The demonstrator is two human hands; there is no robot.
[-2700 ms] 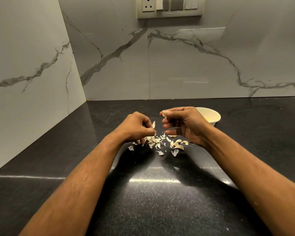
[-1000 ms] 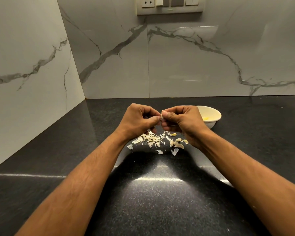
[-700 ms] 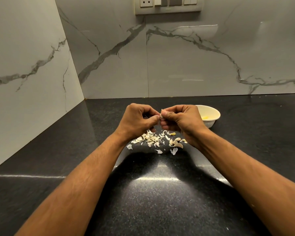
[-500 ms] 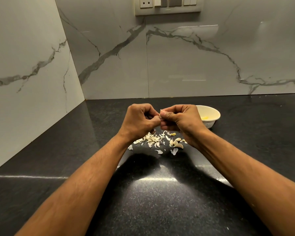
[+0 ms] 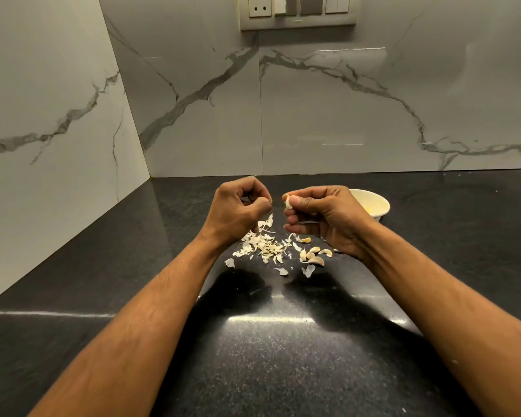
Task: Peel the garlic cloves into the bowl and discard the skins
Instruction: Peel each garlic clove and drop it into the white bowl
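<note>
Marble wall (image 5: pixel 42 115) on the left, meeting a second marble wall (image 5: pixel 343 115) at the far corner, grey veins across both. Switch plate (image 5: pixel 298 10) high on the far wall, with one socket at its left end. Black speckled counter (image 5: pixel 268 356) below, glossy, with a streak of reflected light near the middle.

Left hand (image 5: pixel 238 210) raised above the counter, fingers curled in, thumb pressed to the fingertips; perhaps a scrap of skin pinched there, too small to tell. Under and just right of it, a heap of skins (image 5: pixel 262 245) on the counter, pale and papery, with a few stray flakes (image 5: pixel 229 262) on the near side.

Right of the heap, a small cluster of unpeeled cloves (image 5: pixel 313 255) lying on the counter, close together, below the right hand.

Right hand (image 5: pixel 322 218) level with the left, apart from it by a narrow gap, fingers curled. Garlic clove (image 5: pixel 288 202) pinched between its thumb and forefinger at the left edge of the fist, held in the air, partly white.

Bowl (image 5: pixel 379 203) on the counter just behind the right hand, pale, partly hidden by the knuckles, something yellowish inside, not clear what.
</note>
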